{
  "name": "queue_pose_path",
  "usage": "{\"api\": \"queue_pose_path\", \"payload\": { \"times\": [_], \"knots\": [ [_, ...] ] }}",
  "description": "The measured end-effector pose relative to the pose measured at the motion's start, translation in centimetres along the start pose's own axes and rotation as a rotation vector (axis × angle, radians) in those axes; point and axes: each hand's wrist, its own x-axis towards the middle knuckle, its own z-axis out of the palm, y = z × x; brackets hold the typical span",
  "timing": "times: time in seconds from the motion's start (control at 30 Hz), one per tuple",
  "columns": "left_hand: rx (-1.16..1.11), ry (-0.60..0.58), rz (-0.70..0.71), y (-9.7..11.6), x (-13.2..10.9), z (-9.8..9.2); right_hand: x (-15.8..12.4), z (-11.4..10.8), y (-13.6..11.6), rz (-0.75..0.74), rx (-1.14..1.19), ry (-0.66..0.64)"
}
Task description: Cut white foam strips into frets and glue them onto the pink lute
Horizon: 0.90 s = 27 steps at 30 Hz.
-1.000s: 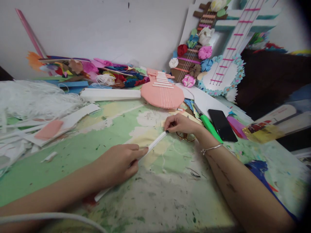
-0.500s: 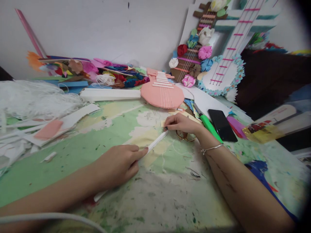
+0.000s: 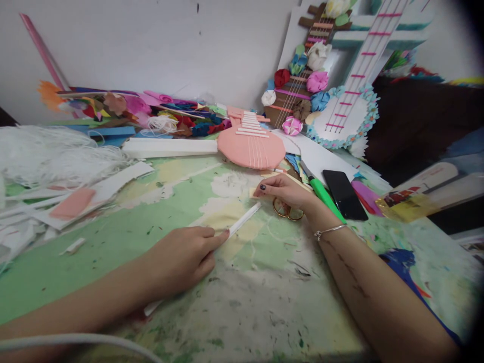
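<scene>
A narrow white paper strip [image 3: 245, 220] slants across the painted table top. My left hand [image 3: 185, 254] rests over it, index finger pressing it down and the other fingers curled under. A white end [image 3: 153, 306] shows below my left wrist. Just past the strip's far end is my right hand [image 3: 282, 191], thumb and fingers pinched together. Its fingertips touch or hover over a small cream piece of card [image 3: 252, 192]; anything between them is too small to tell. Gold-handled scissors [image 3: 288, 209] lie beneath the right palm, their blades hidden.
Behind the hands lies a pink paper guitar [image 3: 251, 146] with a white neck [image 3: 170, 147]. A green-handled cutter [image 3: 325, 199] and a black phone [image 3: 345, 194] sit at right. White string [image 3: 56, 151] and paper scraps [image 3: 71, 204] fill the left. Decorated paper instruments [image 3: 350, 113] lean on the wall.
My right hand has come off the far end of the white paper strip and moved slightly up to the cream card. My left finger stays on the strip.
</scene>
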Motion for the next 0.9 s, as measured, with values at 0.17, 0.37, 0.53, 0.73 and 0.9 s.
{"api": "queue_pose_path", "payload": {
  "times": [0.17, 0.37, 0.53, 0.73, 0.9],
  "knots": [
    [-0.004, 0.003, 0.002, 0.1, -0.2, -0.1, -0.4, -0.2, -0.3, -0.152, 0.342, 0.145],
    [0.017, -0.005, 0.002, 0.1, -0.1, -0.1, -0.8, -0.2, -2.3, -0.214, 0.397, 0.222],
    [0.029, 0.017, 0.011, 0.0, -0.2, 0.1, -1.0, -0.1, -2.2, -0.184, 0.229, 0.215],
    [0.073, 0.03, 0.024, 0.2, -0.2, 0.1, -0.4, 1.2, -2.0, 0.01, 0.009, 0.038],
    [0.092, 0.022, 0.02, 0.4, -0.1, 0.0, 0.3, 1.9, -1.2, 0.054, -0.003, -0.02]
  ]
}}
